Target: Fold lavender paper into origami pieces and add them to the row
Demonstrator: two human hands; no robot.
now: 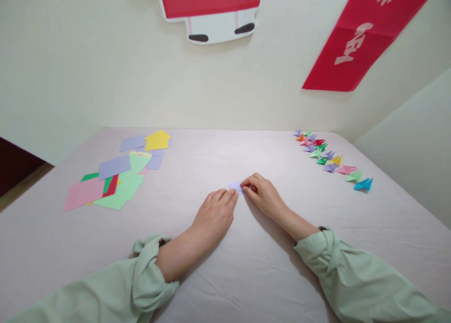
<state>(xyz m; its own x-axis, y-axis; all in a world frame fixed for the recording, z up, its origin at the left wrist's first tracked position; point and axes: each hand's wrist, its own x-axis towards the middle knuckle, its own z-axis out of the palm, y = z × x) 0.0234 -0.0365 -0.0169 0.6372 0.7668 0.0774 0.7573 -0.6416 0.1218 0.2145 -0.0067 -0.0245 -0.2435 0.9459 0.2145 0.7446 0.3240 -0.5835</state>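
A small light purple piece of paper (234, 186) lies in the middle of the table, partly covered by my fingers, so its exact folded shape is hidden. My left hand (216, 212) rests on the table with its fingers close together, their tips pressing the paper's near edge. From the other side, my right hand (262, 195) pinches the paper's right edge between thumb and fingers. The fingertips of both hands almost meet over it.
Loose colored paper sheets (112, 187) overlap on the table's left side, with a yellow sheet (158, 140) farther back. Several small folded paper figures form a row on the right, a blue one (364, 184) nearest. A wall (229, 93) stands behind the table (197, 158).
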